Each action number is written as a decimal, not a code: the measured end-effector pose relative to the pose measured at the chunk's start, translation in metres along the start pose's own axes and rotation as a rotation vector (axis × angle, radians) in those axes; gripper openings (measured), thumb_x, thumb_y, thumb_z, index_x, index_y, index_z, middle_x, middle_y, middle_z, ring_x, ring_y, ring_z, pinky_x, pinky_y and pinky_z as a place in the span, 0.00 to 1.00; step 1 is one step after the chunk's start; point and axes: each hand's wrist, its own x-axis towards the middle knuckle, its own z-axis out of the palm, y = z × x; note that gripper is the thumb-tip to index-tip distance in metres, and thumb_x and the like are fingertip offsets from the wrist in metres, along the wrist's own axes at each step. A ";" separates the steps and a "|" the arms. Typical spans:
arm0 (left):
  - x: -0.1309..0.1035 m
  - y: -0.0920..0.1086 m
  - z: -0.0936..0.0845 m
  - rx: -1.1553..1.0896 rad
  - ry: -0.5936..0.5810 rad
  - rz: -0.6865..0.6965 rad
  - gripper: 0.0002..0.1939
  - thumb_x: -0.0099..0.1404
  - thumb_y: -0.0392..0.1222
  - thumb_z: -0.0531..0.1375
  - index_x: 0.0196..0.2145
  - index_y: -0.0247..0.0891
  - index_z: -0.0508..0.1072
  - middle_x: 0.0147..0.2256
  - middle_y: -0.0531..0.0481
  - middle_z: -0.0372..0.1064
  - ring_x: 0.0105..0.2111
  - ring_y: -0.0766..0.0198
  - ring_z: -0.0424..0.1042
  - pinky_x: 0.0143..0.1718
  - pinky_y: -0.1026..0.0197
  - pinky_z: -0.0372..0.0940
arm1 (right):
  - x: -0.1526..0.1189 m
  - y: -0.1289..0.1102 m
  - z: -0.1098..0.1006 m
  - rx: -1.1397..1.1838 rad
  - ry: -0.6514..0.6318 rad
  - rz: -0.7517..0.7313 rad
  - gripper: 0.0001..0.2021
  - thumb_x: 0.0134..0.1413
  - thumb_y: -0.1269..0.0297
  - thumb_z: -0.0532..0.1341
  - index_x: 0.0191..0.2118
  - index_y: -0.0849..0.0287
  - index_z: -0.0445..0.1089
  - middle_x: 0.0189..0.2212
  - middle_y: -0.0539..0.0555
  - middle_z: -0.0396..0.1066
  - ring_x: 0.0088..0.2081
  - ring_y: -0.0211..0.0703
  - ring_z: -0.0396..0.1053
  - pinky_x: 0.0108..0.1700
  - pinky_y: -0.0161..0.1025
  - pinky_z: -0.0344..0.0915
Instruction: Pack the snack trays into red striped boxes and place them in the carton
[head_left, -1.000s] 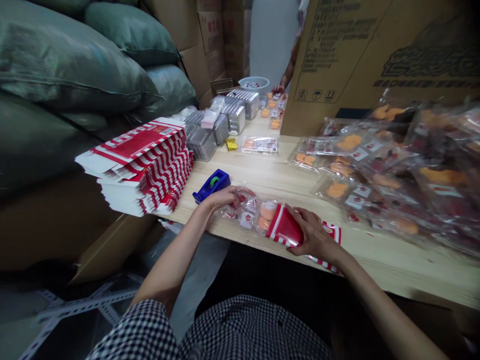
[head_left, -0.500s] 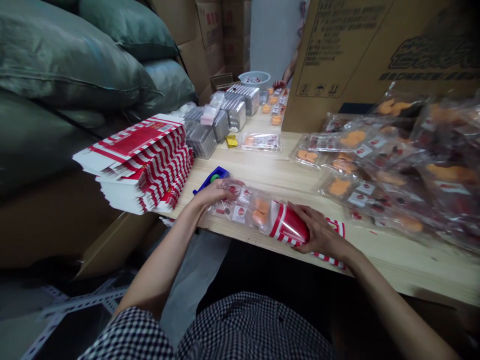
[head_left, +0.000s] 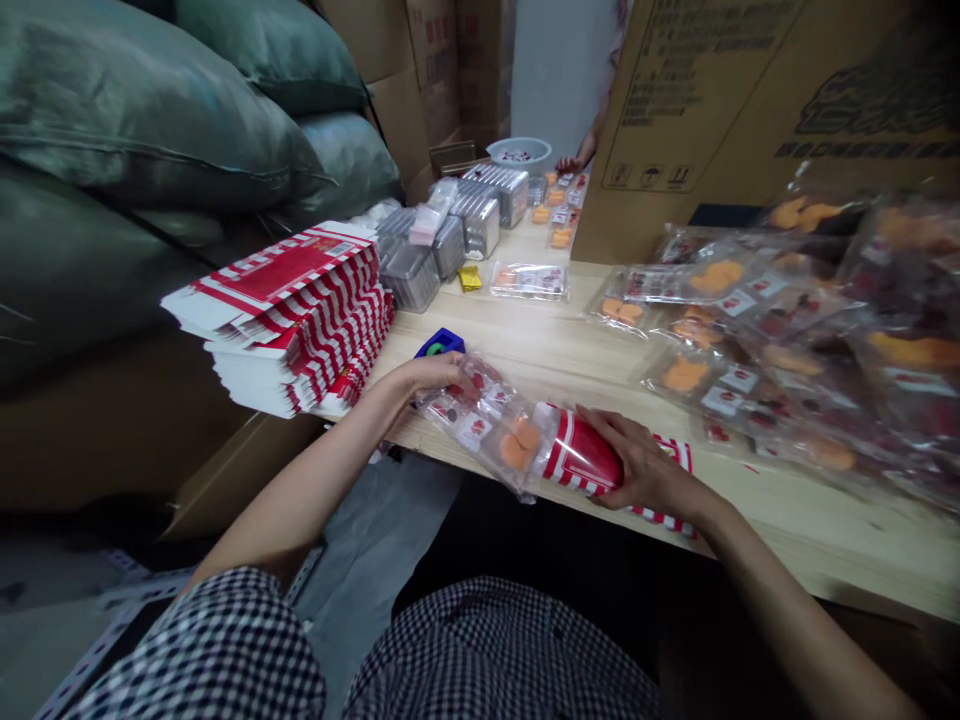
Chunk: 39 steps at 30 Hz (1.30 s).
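Observation:
My left hand (head_left: 444, 376) grips the far-left end of a clear plastic packet (head_left: 495, 425) that holds orange pieces and small printed cards. The packet's right end meets the open mouth of a red-and-white striped carton (head_left: 586, 450); how far it reaches inside I cannot tell. Around the carton's right part my right hand (head_left: 637, 465) is closed, thumb below and fingers on top. Beneath that hand lies another striped red-and-white piece (head_left: 675, 455) on the table. Just behind my left hand sits a blue tape dispenser (head_left: 441, 343) with a green core.
Flattened striped cartons (head_left: 300, 310) are stacked at the left. Clear plastic boxes (head_left: 450, 240), a yellow sachet (head_left: 469, 278) and a flat packet (head_left: 529, 281) lie farther back. Filled packets (head_left: 795, 350) heap up at the right before a large cardboard box (head_left: 697, 130). Another person's hand (head_left: 570, 163) shows behind.
The packet has tilted, its left end now higher and its near edge hanging lower by the table edge. My left hand has shifted slightly; my right hand stays on the carton.

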 end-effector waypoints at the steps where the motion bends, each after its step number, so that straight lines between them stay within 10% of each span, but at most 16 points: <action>1: 0.005 0.000 0.003 -0.014 -0.028 -0.017 0.27 0.42 0.29 0.68 0.44 0.35 0.82 0.30 0.49 0.79 0.25 0.63 0.74 0.27 0.65 0.69 | 0.000 0.001 0.001 -0.002 -0.005 -0.012 0.59 0.40 0.57 0.71 0.74 0.45 0.37 0.66 0.63 0.56 0.64 0.71 0.57 0.62 0.63 0.57; 39: 0.016 -0.005 0.031 -0.010 0.285 0.284 0.21 0.44 0.27 0.65 0.40 0.32 0.77 0.27 0.55 0.72 0.25 0.69 0.69 0.27 0.68 0.63 | -0.005 -0.010 0.008 -0.131 -0.060 -0.016 0.54 0.37 0.60 0.72 0.72 0.49 0.49 0.66 0.65 0.52 0.67 0.71 0.50 0.68 0.68 0.42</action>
